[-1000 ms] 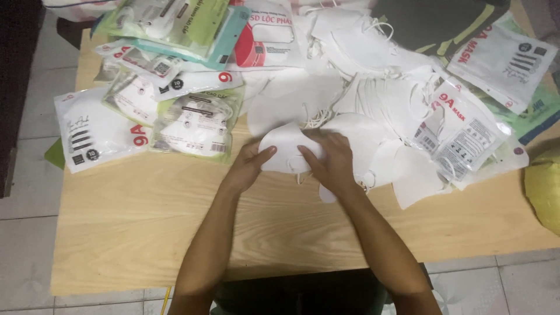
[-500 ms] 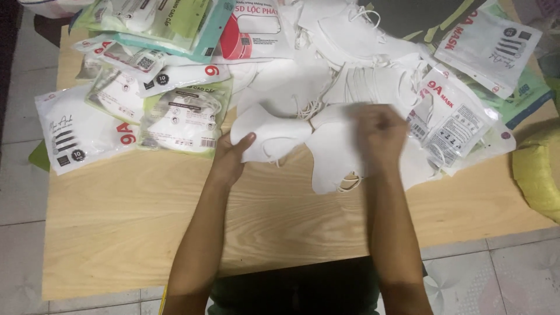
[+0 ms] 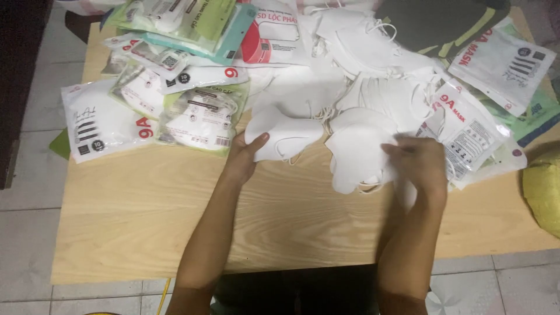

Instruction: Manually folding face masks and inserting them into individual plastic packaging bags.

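Pinching one white mask point(image 3: 286, 137) in my left hand point(image 3: 244, 156); right hand point(image 3: 421, 164) grips another mask point(image 3: 357, 153); soft, light; hold edges.

Packaged masks point(image 3: 198, 116), wooden table point(image 3: 146, 216), yellow sack point(image 3: 543, 186), tiled floor point(image 3: 29, 198)
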